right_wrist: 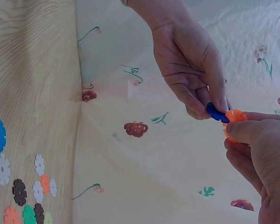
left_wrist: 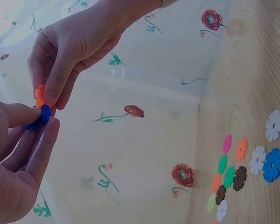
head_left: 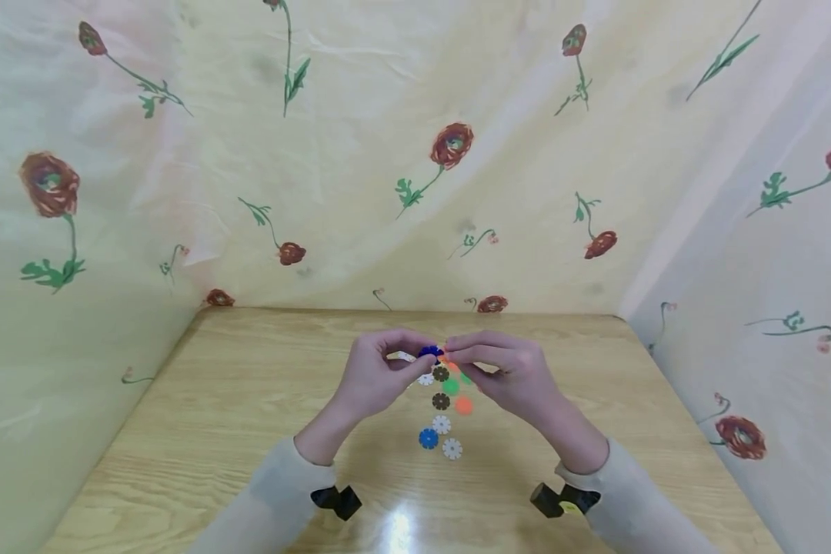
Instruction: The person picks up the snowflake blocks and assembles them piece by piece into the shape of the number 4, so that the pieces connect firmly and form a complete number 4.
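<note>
Both hands meet above the far half of the table in the head view. My left hand [head_left: 377, 375] pinches a dark blue notched plastic disc [left_wrist: 45, 114], a flower-shaped snowflake building piece, between thumb and fingers. An orange disc [right_wrist: 235, 115] of the same kind is pinched by my right hand [head_left: 519, 373]. In the right wrist view the two discs overlap at their edges, set at an angle to each other. Fingertips hide part of both discs, and I cannot tell whether their notches are locked together.
Several loose discs lie on the wooden table [head_left: 249, 400] below the hands, among them a lighter blue one [head_left: 428, 438], a white one [head_left: 452, 448], a brown one [head_left: 441, 401] and a pink one [left_wrist: 227, 143]. Flower-printed cloth [head_left: 360, 154] hangs behind the table and along its sides.
</note>
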Tool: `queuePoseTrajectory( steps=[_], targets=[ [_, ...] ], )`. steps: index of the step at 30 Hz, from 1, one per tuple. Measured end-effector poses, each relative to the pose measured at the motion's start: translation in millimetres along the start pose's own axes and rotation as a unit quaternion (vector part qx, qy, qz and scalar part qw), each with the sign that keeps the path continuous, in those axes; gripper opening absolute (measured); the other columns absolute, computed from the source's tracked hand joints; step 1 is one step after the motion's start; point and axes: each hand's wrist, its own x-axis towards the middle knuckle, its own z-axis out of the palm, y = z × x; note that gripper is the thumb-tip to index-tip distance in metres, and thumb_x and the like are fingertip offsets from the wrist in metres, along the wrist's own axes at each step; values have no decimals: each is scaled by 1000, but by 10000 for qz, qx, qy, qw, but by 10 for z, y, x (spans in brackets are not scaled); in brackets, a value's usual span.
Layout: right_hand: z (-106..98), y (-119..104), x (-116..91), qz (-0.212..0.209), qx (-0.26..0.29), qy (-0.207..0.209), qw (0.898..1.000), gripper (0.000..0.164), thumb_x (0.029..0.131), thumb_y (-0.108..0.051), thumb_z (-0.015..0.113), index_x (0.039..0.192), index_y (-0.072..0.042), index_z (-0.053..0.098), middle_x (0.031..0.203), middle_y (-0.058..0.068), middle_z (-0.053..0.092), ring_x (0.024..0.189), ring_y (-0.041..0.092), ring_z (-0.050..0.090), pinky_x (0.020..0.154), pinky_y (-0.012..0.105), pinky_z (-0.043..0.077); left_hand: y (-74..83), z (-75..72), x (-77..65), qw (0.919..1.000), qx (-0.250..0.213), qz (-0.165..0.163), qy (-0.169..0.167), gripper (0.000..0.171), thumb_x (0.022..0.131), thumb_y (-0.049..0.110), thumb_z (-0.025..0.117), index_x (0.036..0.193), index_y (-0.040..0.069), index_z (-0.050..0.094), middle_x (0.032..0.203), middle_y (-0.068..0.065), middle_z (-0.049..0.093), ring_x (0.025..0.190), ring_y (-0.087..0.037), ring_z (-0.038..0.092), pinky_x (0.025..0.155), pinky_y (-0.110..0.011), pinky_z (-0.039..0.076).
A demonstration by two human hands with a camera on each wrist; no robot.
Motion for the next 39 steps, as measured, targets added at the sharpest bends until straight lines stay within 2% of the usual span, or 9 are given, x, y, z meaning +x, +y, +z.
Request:
queuePoseTrajectory(
  steps=[3, 6, 11, 17, 23, 27, 30, 34, 39],
  targets=[
    [15, 8, -9, -9, -28, 27, 10000, 29, 105, -27, 66, 94, -7, 83, 97, 9, 83, 86, 26, 81, 78, 22, 64, -18, -2, -5, 9999, 115, -69, 6, 12, 95, -1, 77, 107, -1, 79, 106, -20, 80, 93, -14, 78, 80, -31, 67],
    [27, 8, -15, -51, -60, 94, 9999, 27, 104, -26, 68, 93, -7, 84, 97, 8, 83, 86, 25, 81, 77, 22, 64, -23, -6, -7, 9999, 122, -116, -14, 13, 94, -1, 77, 107, 0, 79, 106, -20, 80, 92, -7, 76, 81, -30, 67],
    [28, 11, -25, -84, -98, 156, 9998, 24, 103, -24, 70, 93, -7, 84, 98, 9, 83, 85, 25, 81, 76, 23, 64, -36, -12, -8, 9999, 119, -37, -36, 11, 95, -1, 77, 106, -1, 79, 105, -20, 80, 93, -17, 78, 81, -31, 67],
    [-34, 39, -72, 312, -287, -63, 9991, 14, 95, -13, 81, 107, -6, 83, 103, 9, 83, 89, 26, 81, 78, 24, 65, -48, -22, -19, 9997, 224, 1, 86, 11, 96, 0, 76, 107, -1, 79, 103, -20, 79, 93, -30, 79, 80, -29, 67],
    [-155, 121, -137, 754, -635, -68, 9951, 32, 78, 3, 88, 108, -6, 83, 102, 10, 83, 89, 27, 81, 80, 27, 65, -72, -58, -23, 9987, 374, -122, 311, 12, 95, 0, 77, 107, 1, 79, 102, -18, 79, 91, -24, 78, 78, -28, 67],
    [-220, 203, -186, 1110, -854, -54, 9901, 33, 76, 4, 88, 106, -7, 84, 101, 9, 84, 88, 27, 82, 88, 17, 61, -79, -78, -28, 9983, 433, -101, 371, 13, 94, 0, 78, 107, 1, 79, 101, -17, 79, 89, -16, 77, 78, -27, 66],
    [-243, 279, -247, 1331, -979, -64, 9862, 30, 77, 3, 89, 105, -7, 84, 100, 9, 84, 88, 27, 82, 91, 11, 57, -68, -86, -35, 9985, 395, -65, 374, 13, 94, -1, 78, 107, 1, 79, 101, -18, 79, 89, -22, 78, 78, -27, 66],
    [-243, 385, -350, 1466, -1178, -81, 9821, 29, 77, 3, 89, 104, -7, 84, 99, 9, 84, 86, 26, 81, 82, 21, 63, -45, -89, -41, 9989, 282, -111, 348, 12, 94, -2, 77, 106, -1, 78, 102, -20, 79, 92, -34, 78, 78, -27, 66],
    [-240, 480, -449, 1547, -1425, -133, 9775, 29, 78, 2, 89, 105, -6, 84, 99, 9, 83, 82, 23, 80, 71, 34, 65, -44, -95, -38, 9988, 291, -176, 348, 10, 95, -1, 77, 105, -1, 78, 103, -20, 79, 92, -34, 78, 78, -27, 66]
  ],
)
